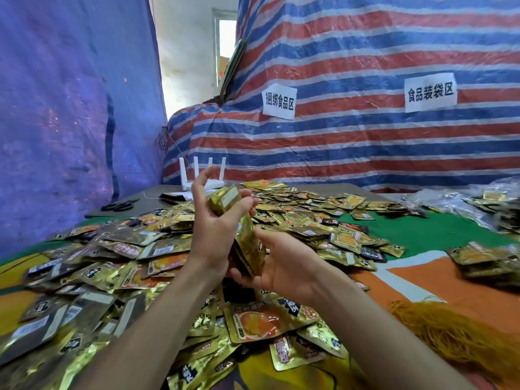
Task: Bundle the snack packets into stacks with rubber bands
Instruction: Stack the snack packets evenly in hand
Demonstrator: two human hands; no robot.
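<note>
The left hand's [213,220] lower fingers curled round the top of a stack [249,246] of gold packets, while its upper fingers spread loose. The right hand [284,266] cupped the stack's bottom end, thumb pinching its side. The stack stood tilted above the loose pile [135,260], mid-table, with no band visible on it. I judged the edges wanted squaring between both palms before either hand let go, since slick foil would likely slide. The rubber bands [450,333] lay near right, well apart, across bare cloth [422,235]. What looked like bundles [484,260] sat right; scissors [118,206] and a router [202,175] far left. The air above the pile was open.
</note>
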